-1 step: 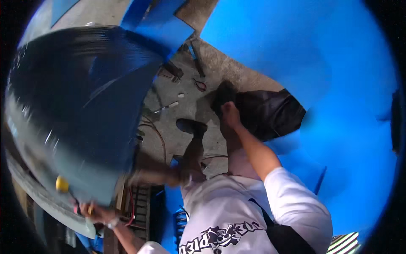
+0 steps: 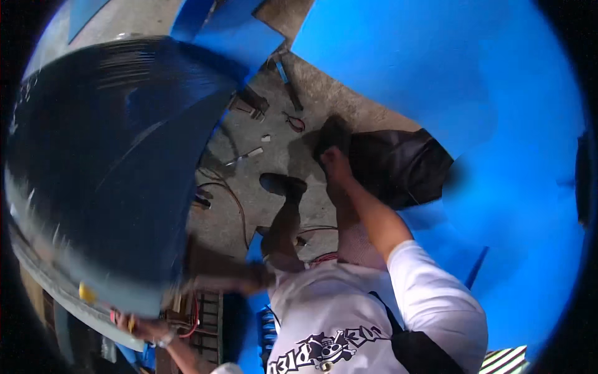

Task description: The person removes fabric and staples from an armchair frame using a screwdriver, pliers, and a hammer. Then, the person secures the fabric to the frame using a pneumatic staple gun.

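Note:
At the lower left, my left hand [image 2: 144, 327] is wrapped round the handle of a small mallet with a yellow head [image 2: 87, 293]. The mallet's head is smeared by motion and lies over the near rim of a large, dark, glossy curved panel [image 2: 143, 156]. Whether the head touches the panel, I cannot tell. My right hand [image 2: 336, 163] hangs with curled fingers in front of my leg, beside a black bag-like sheet [image 2: 398, 168]. Anything inside that hand is hidden.
Large blue sheets [image 2: 423, 68] spread over the right side. On the concrete floor lie a blue-and-black long-handled tool [image 2: 288, 84], red-handled pliers [image 2: 295, 123], a pale stick-like tool [image 2: 246, 156] and a brown cable [image 2: 233, 199]. A blurred brown beam [image 2: 224, 274] juts beside my legs.
My left hand and the mallet have moved down the picture. The panel's near edge and the brown beam have shifted the same way. My right hand has barely moved.

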A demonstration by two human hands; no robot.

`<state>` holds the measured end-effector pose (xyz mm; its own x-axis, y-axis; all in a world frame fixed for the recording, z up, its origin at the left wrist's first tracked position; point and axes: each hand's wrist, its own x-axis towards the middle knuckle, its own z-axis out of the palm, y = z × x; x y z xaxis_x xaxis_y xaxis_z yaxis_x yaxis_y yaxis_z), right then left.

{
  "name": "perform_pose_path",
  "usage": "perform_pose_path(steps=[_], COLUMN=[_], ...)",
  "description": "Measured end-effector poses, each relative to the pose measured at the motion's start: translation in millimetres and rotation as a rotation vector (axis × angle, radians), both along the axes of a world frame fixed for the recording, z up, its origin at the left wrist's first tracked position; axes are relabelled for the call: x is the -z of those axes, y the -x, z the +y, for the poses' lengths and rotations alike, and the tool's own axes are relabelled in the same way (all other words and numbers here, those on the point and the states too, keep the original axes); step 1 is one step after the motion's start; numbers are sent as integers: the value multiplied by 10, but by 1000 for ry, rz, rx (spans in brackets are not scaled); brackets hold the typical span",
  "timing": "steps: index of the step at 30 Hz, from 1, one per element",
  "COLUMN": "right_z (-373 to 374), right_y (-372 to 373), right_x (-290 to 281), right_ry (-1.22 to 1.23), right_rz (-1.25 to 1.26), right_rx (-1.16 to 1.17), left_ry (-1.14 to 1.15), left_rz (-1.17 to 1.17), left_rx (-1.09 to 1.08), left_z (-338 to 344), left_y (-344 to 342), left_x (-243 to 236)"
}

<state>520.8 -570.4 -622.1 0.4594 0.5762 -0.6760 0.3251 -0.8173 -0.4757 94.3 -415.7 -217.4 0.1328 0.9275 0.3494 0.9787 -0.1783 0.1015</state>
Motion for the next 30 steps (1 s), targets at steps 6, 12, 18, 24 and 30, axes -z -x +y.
perform_pose_path(steps=[6,12,18,24,30], right_z=[193,1484,2176,887,-132], right_y=[33,46,-759,-153,-77], right_x=[2320,2750,2627,392,-2796], right_ry=[174,-206,456,-144,-392], right_rz=[258,-338,864,395,480], right_rx=[-271,-84,-42,-19,-40], left_ry=[182,199,229,252,-10], left_rz=[76,140,93,232,265], left_rx=[32,40,10,-178,-10], left_z=[259,320,220,-330,-299], left_y=[-355,-149,16,167,-848], left_x=[1679,2602,2911,519,-1318])
